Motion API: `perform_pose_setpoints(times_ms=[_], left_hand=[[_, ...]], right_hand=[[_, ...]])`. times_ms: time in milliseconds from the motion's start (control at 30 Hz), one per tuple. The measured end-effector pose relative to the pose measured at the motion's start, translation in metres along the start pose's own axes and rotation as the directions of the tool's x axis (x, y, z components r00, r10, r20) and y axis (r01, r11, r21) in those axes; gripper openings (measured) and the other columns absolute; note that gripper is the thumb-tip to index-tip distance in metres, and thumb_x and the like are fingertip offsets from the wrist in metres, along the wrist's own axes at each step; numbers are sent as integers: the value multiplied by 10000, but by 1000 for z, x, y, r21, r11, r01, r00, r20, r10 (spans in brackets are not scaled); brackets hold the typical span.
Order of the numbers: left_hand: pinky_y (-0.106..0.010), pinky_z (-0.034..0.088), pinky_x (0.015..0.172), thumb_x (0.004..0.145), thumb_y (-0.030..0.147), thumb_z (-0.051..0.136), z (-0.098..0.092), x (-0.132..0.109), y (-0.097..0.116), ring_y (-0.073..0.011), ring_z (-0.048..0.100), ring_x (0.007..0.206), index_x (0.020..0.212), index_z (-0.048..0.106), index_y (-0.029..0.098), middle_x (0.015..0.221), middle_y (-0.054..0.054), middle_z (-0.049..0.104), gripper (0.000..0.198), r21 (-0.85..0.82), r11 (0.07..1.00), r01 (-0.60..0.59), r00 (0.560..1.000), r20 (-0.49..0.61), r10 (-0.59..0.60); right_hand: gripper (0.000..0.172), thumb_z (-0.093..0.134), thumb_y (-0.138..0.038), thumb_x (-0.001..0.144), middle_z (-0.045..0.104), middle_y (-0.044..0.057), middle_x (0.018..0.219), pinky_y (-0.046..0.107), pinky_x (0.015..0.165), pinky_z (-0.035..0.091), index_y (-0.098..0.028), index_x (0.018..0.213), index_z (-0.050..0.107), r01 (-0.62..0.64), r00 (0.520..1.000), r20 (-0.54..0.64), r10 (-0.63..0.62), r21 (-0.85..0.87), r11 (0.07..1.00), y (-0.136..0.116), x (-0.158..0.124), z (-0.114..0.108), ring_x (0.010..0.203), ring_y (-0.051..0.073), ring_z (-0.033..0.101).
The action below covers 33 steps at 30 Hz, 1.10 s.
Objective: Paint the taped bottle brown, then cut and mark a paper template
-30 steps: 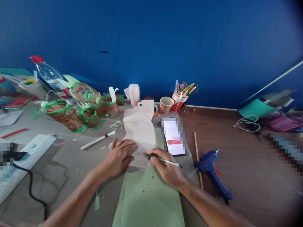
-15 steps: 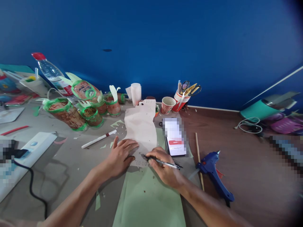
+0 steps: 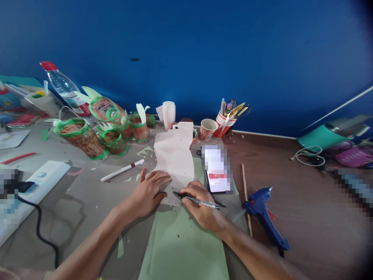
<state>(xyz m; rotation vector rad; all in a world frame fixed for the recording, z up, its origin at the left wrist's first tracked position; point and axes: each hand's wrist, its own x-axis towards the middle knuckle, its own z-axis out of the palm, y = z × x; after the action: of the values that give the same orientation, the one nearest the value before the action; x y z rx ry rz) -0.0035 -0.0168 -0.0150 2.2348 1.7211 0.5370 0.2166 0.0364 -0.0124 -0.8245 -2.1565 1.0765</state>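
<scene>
A long pinkish-white sheet of paper with a cut outline lies over green paper. Faint rounded pencil-like marks show along its near and far ends. My left hand rests flat on the sheet's left side, fingers apart. Pinched in my right hand is a black-and-clear pen, its tip on the sheet near some small dark lines. Just beyond my right hand lies a phone with a lit, partly blurred screen. A white marker lies left of the sheet.
A blue glue gun and a thin wooden stick lie at right. Green-and-brown decorated bottle pots, a plastic bottle, a paper cup and a cup of scissors stand behind. A power strip is at left; green scraps lie about.
The pen in my right hand has shifted slightly, and small dark lines show by its tip. My left hand stays in place on the paper. The view has moved a little.
</scene>
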Motion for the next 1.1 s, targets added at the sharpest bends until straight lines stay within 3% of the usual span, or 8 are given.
perform_pose_setpoints(times_ms=[1100], left_hand=[[-569,39,1132,848,189,510,0,-1,1,-265,492,1212,1210,567,249,1240,-82,606,372,-15,1000,7,1000,-16,-8]], right_hand=[[270,575,-16,753,653,39,790,326,774,478,-217,886,695,33,999,28,-32,-32,999,-3,3,-1,837,199,581]])
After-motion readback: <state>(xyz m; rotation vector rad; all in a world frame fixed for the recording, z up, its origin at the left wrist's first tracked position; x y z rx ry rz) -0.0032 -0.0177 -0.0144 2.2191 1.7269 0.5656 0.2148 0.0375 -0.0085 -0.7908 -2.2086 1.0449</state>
